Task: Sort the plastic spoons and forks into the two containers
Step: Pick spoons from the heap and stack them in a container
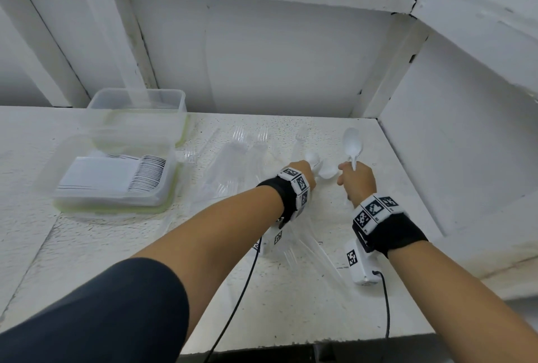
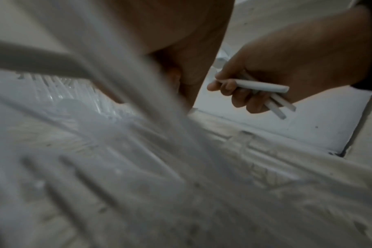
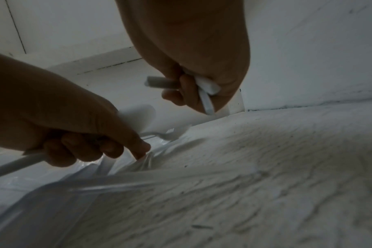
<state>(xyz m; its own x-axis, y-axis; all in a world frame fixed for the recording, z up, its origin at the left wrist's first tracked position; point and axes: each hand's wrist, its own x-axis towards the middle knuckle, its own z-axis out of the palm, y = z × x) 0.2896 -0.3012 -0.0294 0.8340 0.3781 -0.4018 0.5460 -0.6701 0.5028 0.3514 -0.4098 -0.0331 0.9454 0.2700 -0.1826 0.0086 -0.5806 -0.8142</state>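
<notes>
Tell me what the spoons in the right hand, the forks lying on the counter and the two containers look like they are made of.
Spoons: opaque white plastic, smooth with a slight sheen. Forks: clear plastic, seemingly; the counter shows through them and their edges glint. Containers, near and far: translucent, slightly frosted plastic; the near one has a pale green base rim. Counter: rough, speckled white surface, possibly painted; material uncertain.

White, rough-textured counter (image 1: 305, 304) here, carrying two clear containers (image 1: 116, 176) at the left, one behind the other, and beside them a loose scatter of clear forks (image 1: 250, 141) and white spoons (image 1: 329, 172).
</notes>
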